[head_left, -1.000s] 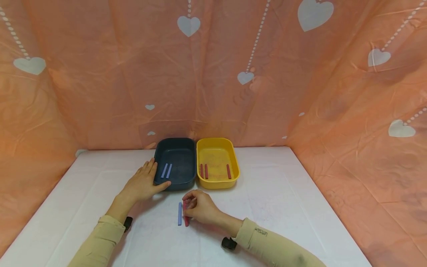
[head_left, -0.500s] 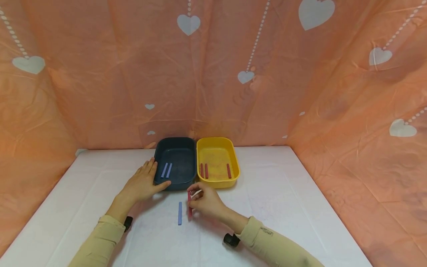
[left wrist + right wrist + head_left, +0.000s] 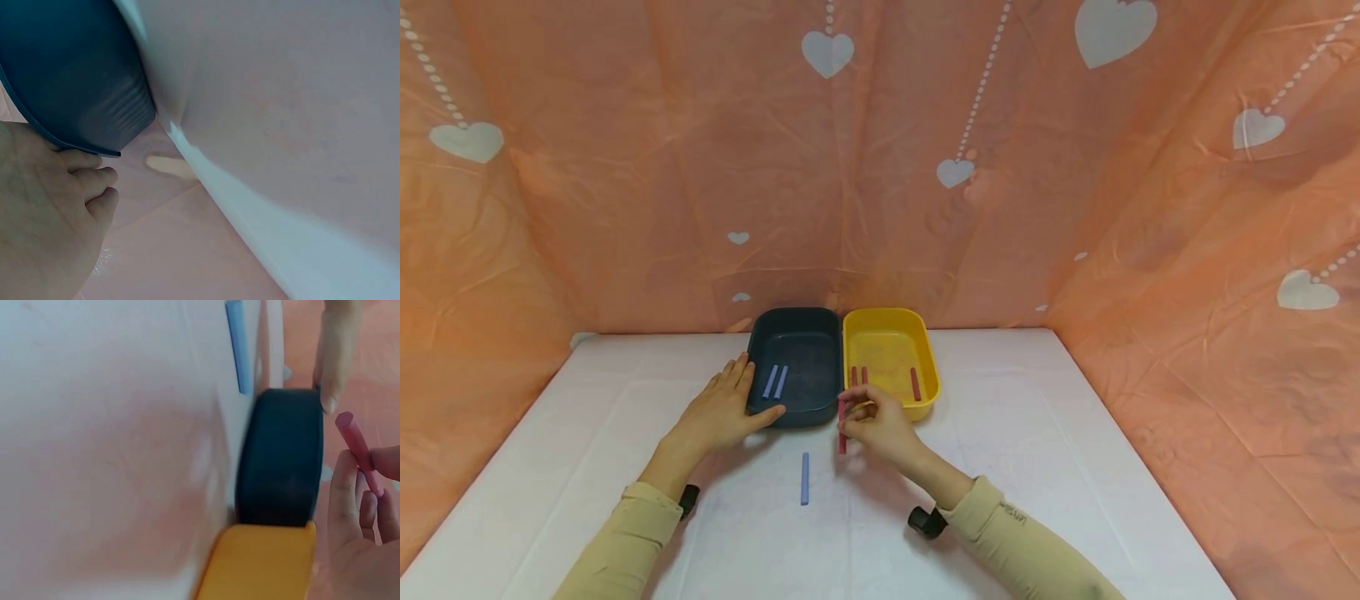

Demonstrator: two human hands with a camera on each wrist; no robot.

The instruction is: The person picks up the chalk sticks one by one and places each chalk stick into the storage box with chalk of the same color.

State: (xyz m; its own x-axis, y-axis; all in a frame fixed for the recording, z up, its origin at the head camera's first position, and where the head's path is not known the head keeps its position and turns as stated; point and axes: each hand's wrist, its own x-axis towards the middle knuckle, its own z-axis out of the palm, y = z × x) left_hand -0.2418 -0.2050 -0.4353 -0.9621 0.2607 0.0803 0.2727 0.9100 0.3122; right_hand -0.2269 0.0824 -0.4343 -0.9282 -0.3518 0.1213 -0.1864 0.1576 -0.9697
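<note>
A red chalk stick (image 3: 842, 427) is pinched between the thumb and fingers of my right hand (image 3: 883, 425), raised over the near edge of the yellow tray (image 3: 934, 375). In the right wrist view the red chalk (image 3: 359, 447) slants across the fingers. My left hand (image 3: 718, 412) lies along the left side of the dark blue tray (image 3: 805, 417), fingers fairly straight and thumb at its front rim. The left wrist view has those fingers (image 3: 94, 181) at the tray's rim. On the white cloth lies one blue chalk stick (image 3: 805, 479).
Two blue chalks (image 3: 781, 382) lie in the dark tray. Red chalks (image 3: 915, 384) lie in the yellow tray, two partly hidden near my right fingers. Both trays stand side by side at the back of the white-covered table (image 3: 1037, 467), before an orange curtain (image 3: 880, 208) with hearts.
My right hand has lifted the red chalk from beside the blue one and carried it up and right toward the yellow tray. The left hand stays at the dark tray.
</note>
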